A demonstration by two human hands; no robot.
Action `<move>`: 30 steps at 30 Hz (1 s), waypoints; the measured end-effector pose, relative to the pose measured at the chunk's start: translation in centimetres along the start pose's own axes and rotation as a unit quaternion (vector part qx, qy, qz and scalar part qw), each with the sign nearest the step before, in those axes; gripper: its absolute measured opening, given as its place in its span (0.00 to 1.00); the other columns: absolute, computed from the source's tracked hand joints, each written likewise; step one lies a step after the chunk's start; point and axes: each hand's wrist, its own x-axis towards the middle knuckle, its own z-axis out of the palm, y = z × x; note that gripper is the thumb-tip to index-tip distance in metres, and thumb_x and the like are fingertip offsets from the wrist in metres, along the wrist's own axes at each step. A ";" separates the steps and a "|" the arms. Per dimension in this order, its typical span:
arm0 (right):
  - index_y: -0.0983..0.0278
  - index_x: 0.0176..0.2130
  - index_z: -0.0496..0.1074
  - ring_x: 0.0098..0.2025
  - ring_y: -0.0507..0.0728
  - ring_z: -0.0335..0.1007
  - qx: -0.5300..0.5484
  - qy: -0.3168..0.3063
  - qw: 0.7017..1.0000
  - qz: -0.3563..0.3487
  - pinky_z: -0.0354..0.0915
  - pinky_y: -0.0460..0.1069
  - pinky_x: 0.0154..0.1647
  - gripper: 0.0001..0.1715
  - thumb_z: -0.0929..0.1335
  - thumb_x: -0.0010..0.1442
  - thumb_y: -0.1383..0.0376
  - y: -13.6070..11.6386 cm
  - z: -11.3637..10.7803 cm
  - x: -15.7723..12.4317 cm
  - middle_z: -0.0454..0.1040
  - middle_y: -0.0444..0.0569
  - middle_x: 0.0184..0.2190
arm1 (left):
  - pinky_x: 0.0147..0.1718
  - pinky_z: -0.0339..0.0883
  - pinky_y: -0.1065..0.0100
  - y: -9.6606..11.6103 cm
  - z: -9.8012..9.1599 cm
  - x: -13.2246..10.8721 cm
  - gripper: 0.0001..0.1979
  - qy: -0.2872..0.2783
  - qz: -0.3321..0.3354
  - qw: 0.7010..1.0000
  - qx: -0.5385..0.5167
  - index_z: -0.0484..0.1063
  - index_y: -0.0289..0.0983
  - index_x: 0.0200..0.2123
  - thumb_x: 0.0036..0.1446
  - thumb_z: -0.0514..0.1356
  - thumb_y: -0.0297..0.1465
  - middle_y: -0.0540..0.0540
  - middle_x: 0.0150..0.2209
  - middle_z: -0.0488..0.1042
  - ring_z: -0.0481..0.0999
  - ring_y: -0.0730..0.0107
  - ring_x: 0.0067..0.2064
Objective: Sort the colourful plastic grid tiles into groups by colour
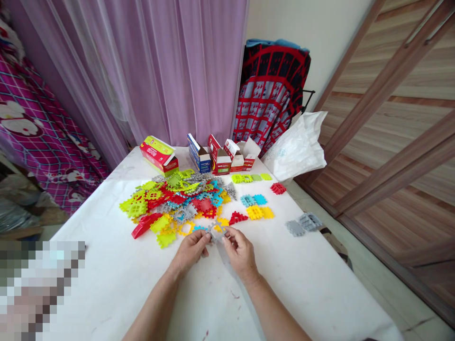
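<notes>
Between my two hands is a grey plastic building tile (216,230) with toothed edges and an opening in its middle. My left hand (192,248) pinches its left edge. On the other side my right hand (241,251) has thumb and fingers closed on the right edge. Just beyond lies a mixed heap of interlocking tiles (174,199) in green, red, blue, yellow and grey. A red triangular tile (238,218) rests near my right hand, with yellow tiles (260,212) further right.
Blue tiles (253,200), a green row (250,178), a red stack (277,188) and grey tiles (303,224) lie on the right. Along the back stand a red-green box (159,154), a blue box (199,155) and red boxes (219,158). A white bag (296,149) is at the right edge.
</notes>
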 end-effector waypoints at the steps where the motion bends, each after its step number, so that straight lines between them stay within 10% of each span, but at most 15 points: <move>1: 0.62 0.43 0.73 0.29 0.53 0.73 0.003 0.001 1.000 0.003 0.70 0.45 0.31 0.13 0.65 0.59 0.62 0.0 0.1 0.0 0.77 0.47 0.30 | 0.13 0.45 0.76 0.0 0.0 0.1 0.26 0.005 -0.004 1.000 -0.005 0.66 0.39 0.27 0.44 0.58 0.58 0.57 0.13 0.65 0.53 0.81 0.13; 20: 0.62 0.47 0.67 0.32 0.54 0.69 -0.126 0.011 0.991 -0.034 0.69 0.50 0.36 0.21 0.69 0.53 0.63 0.0 0.1 0.1 0.71 0.48 0.37 | 0.13 0.47 0.75 0.0 0.2 0.2 0.27 -0.008 0.004 1.000 0.009 0.70 0.38 0.28 0.44 0.59 0.58 0.56 0.15 0.66 0.58 0.79 0.14; 25: 0.63 0.47 0.68 0.37 0.57 0.69 -0.186 0.122 0.975 -0.022 0.68 0.51 0.35 0.22 0.69 0.55 0.56 3.0 -6.1 1.9 0.70 0.54 0.42 | 0.13 0.51 0.76 0.5 0.2 -0.2 0.24 0.007 0.000 1.000 0.011 0.72 0.38 0.34 0.45 0.59 0.54 0.46 0.35 0.77 0.69 0.77 0.21; 30: 0.67 0.42 0.72 0.42 0.64 0.67 -0.305 0.292 0.903 0.078 0.66 0.58 0.43 0.30 0.68 0.51 0.46 8.3 -16.7 3.4 0.71 0.58 0.39 | 0.13 0.52 0.76 0.2 0.4 0.0 0.26 0.010 0.001 0.999 0.031 0.72 0.38 0.34 0.42 0.60 0.54 0.47 0.32 0.76 0.68 0.76 0.20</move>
